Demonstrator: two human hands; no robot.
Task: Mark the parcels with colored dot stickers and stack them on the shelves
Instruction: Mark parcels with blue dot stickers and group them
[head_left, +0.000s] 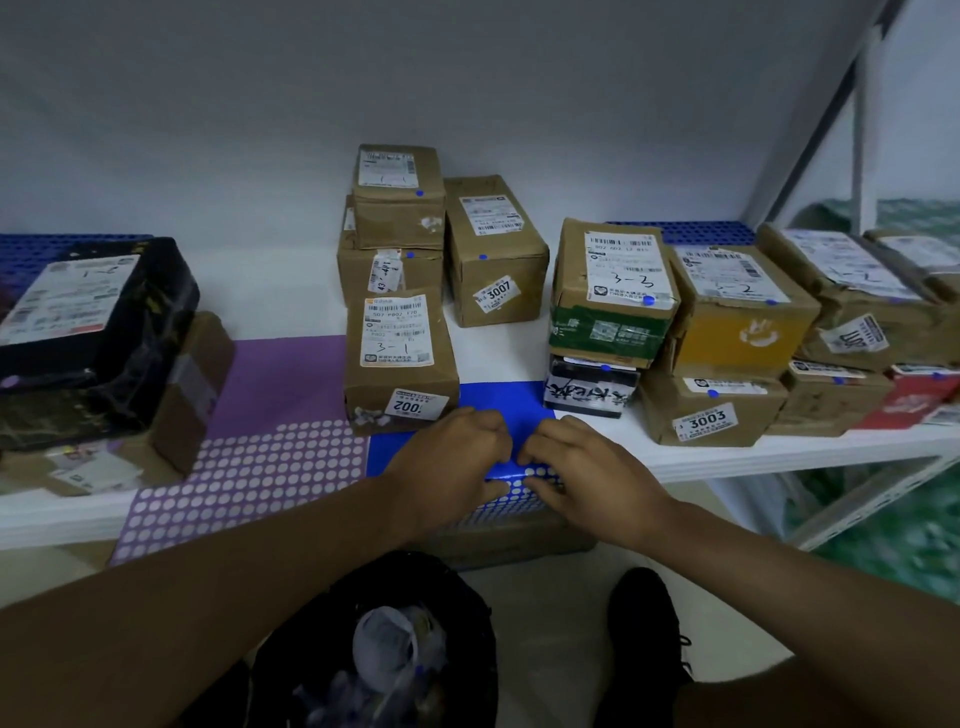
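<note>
A blue dot sticker sheet (506, 410) lies at the front edge of the white shelf (779, 452). My left hand (452, 457) and my right hand (587, 467) both rest on it with curled fingers, fingertips meeting at the sheet's middle as if picking at a dot. Whether a sticker is held is hidden. A purple dot sticker sheet (260, 467) lies to the left. Right behind the blue sheet stands a brown parcel marked 3-1 (397, 358), with no dot visible on it. Several brown parcels (493, 249) behind and to the right carry blue dots.
A black-wrapped parcel (88, 322) sits on brown boxes at the left. Stacked parcels (737, 322) fill the shelf's right side. Below the shelf stand a black waste bin (384, 649) with scraps and a dark shoe (644, 639) on the floor. A shelf upright (857, 130) rises at right.
</note>
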